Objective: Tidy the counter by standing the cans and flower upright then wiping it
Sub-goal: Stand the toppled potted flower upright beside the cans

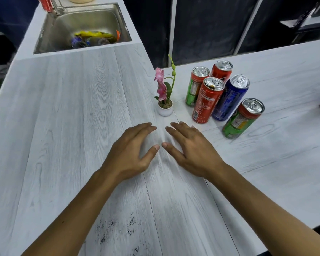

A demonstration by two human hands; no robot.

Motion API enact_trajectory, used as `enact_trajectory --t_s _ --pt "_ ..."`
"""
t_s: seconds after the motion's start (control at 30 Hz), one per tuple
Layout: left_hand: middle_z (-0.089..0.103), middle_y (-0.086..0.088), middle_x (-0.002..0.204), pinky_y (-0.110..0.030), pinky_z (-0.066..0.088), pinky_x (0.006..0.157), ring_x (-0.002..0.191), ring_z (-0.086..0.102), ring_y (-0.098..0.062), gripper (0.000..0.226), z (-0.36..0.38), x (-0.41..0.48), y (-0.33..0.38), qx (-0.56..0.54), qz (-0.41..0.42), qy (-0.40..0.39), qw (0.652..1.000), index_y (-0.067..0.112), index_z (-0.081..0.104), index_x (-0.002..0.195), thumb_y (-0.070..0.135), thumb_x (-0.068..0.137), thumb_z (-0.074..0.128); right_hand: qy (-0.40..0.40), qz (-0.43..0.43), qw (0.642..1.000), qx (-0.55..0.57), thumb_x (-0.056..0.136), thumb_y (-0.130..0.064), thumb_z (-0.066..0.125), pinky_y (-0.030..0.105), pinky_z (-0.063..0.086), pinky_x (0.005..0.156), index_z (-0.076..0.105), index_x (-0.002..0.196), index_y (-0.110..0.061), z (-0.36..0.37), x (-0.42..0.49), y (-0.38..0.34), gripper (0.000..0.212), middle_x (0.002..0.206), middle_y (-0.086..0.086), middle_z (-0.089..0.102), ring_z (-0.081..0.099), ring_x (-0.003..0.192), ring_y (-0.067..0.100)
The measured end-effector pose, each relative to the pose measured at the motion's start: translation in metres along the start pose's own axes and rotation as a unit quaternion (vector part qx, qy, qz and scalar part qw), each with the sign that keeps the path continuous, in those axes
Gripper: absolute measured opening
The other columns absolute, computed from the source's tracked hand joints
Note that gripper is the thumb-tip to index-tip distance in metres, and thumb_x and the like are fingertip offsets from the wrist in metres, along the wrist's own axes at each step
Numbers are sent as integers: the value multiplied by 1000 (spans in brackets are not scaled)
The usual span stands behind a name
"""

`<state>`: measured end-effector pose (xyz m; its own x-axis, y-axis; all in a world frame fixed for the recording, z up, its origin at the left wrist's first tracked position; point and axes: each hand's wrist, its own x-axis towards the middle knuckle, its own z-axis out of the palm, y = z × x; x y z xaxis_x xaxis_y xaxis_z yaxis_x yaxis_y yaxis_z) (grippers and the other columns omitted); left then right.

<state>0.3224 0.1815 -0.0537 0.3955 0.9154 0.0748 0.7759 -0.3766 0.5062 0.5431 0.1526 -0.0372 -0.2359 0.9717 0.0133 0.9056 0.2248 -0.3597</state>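
Pale wood-grain counter (63,126) under straight, spread fingers: left hand (129,150) and right hand (192,150) palms down, gripping nothing. Blur between them, possibly cloth. Just ahead, flower (163,89) upright. Five cans (229,97) upright, right of it. Dark specks (115,228) nearer. Sink (63,30) far left.

Dark wall panels (207,24), pale uprights (172,30), steel sink (72,21).

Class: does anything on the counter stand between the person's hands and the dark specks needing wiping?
Nothing visible does. The dark specks lie on the counter nearer the person than the left hand and right hand; cans and flower stand beyond them.
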Motion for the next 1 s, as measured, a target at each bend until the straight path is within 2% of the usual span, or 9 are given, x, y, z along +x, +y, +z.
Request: enact_trajectory --t_s 0.23,0.5,0.6,0.77,1.0 --pt "33 16 164 -35 31 120 151 30 -9 66 0 -21 13 -10 27 -31 999 38 39 154 63 94 49 -1 12 999 -35 103 -63 28 40 19 125 30 159 -26 -2 -37 -6 67 166 -1 27 20 154 17" --pt "34 15 163 -36 32 121 150 30 -7 62 5 -57 33 -28 101 -59 993 36 40 153 58 97 49 10 71 996 -56 103 -61 30 42 21 124 33 158 -26 -3 -106 -22 65 165 0 29 22 153 19" --pt "34 15 163 -34 31 121 150 29 -7 59 9 -70 40 -27 134 -68 988 36 39 153 55 99 53 31 98 994 -47 103 -60 33 42 22 124 35 157 -24 -2 -133 -31 65 164 2 32 26 152 21" --pt "35 13 163 -21 23 116 150 28 -6 61 16 -88 50 -19 180 -80 980 34 39 154 54 98 54 50 148 987 -39 102 -59 35 42 22 124 36 157 -24 4 -177 -46 65 164 3 33 27 152 22" --pt "37 10 162 -24 25 117 150 30 -8 61 27 -118 62 -24 237 -104 966 29 42 152 52 97 54 79 201 976 -35 103 -55 43 47 29 119 42 154 -21 23 -232 -61 61 161 5 38 32 149 24"
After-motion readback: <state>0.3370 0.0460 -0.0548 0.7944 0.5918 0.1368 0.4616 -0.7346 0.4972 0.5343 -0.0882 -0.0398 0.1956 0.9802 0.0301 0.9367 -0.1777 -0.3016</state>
